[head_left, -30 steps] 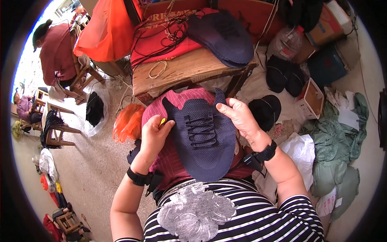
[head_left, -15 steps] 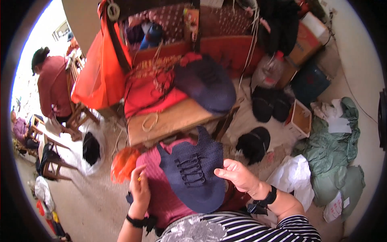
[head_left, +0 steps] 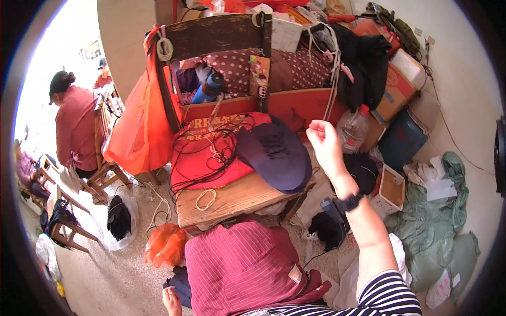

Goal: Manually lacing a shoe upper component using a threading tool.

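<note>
My right hand (head_left: 326,142) is raised beside the wooden bench, its fingers curled and nothing visible in them. Just left of it, rounded navy knitted fabric pieces (head_left: 287,163) lie stacked on the bench, the top one with raised dark stitching. At the lower edge, my left hand (head_left: 171,301) is partly cut off; its fingers are bent together with a small yellow bit at them. What they hold, if anything, cannot be made out. Dark blue cloth (head_left: 182,287) lies right beside that hand. A maroon striped cloth (head_left: 237,258) covers my lap.
The wooden bench (head_left: 232,203) bears a red bag (head_left: 211,163) with tangled black cord. An orange bag (head_left: 139,126) hangs from a chair frame. Another orange bag (head_left: 165,245) lies on the floor. A white box (head_left: 391,187) and green sacking (head_left: 432,221) are at right. A person (head_left: 79,121) sits far left.
The navy piece has left its place above my lap, where my right hand gripped it. My right hand has moved up and forward to the stack; my left has dropped toward the lower edge.
</note>
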A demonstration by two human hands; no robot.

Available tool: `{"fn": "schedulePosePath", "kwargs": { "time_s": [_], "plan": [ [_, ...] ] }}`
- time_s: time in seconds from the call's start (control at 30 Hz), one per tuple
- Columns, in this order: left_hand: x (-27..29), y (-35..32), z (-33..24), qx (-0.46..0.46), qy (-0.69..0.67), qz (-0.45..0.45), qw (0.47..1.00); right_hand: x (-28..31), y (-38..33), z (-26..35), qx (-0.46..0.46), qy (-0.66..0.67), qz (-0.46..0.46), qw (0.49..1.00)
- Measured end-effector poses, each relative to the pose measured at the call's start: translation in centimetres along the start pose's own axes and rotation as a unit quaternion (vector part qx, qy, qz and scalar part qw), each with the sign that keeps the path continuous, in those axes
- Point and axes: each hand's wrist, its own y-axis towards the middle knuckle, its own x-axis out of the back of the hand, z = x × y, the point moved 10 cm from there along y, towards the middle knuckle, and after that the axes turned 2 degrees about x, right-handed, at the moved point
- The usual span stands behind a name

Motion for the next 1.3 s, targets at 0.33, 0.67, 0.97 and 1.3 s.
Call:
{"fn": "schedulePosePath", "kwargs": {
  "time_s": [0.33,0.67,0.97,1.3],
  "plan": [
    [0.4,-14.1,20.1,0.259,0.062,-0.136,0.954,-13.4,-19.0,19.5,0.124,0.256,0.195,0.939],
    [-3.7,-18.2,24.2,0.490,0.072,-0.061,0.867,-22.3,-30.7,24.1,0.009,0.469,0.347,0.812],
    [-2.8,-10.8,20.7,0.486,0.115,-0.140,0.855,-22.4,-32.1,25.1,-0.034,0.528,0.364,0.766],
    [-1.3,-10.3,21.0,0.562,0.066,-0.250,0.786,-21.0,-31.3,25.1,-0.072,0.592,0.358,0.719]
  ]
}}
